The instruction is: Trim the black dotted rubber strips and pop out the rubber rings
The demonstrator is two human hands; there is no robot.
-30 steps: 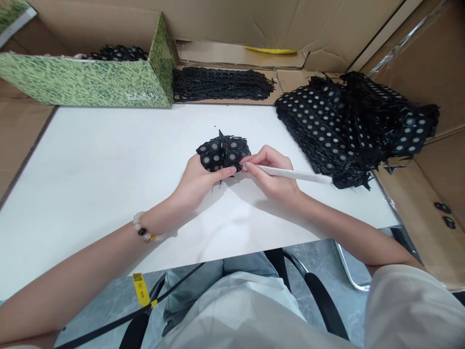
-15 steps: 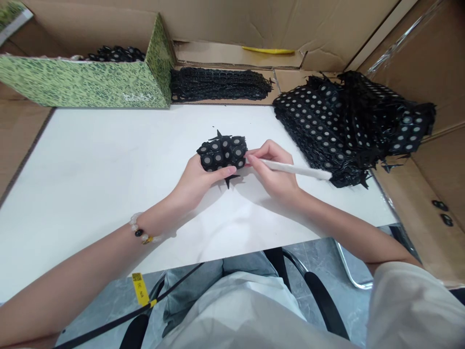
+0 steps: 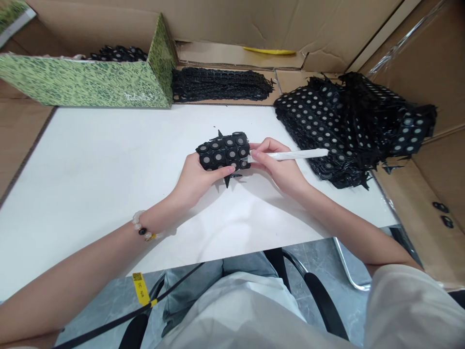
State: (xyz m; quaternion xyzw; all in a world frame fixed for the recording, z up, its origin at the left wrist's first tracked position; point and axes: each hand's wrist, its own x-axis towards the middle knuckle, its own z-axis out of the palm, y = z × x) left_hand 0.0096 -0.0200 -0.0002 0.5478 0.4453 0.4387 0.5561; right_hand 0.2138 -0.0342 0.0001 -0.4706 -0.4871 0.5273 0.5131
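Observation:
My left hand (image 3: 198, 180) grips a small black plastic sheet (image 3: 222, 151) studded with round grey-centred discs, holding it just above the white tabletop (image 3: 90, 169). My right hand (image 3: 278, 165) pinches a thin white stick tool (image 3: 296, 154), whose tip touches the sheet's right edge. A black spiky offcut pokes out under the sheet.
A large heap of the same dotted black sheets (image 3: 348, 126) lies at the right. A flat stack of black frames (image 3: 221, 84) sits at the back. A green patterned box (image 3: 87, 77) holding black discs stands at the back left. Cardboard walls surround the table.
The right hand has lifted and levelled the white stick, its tip moving up along the sheet's right edge. The left hand has turned the sheet slightly.

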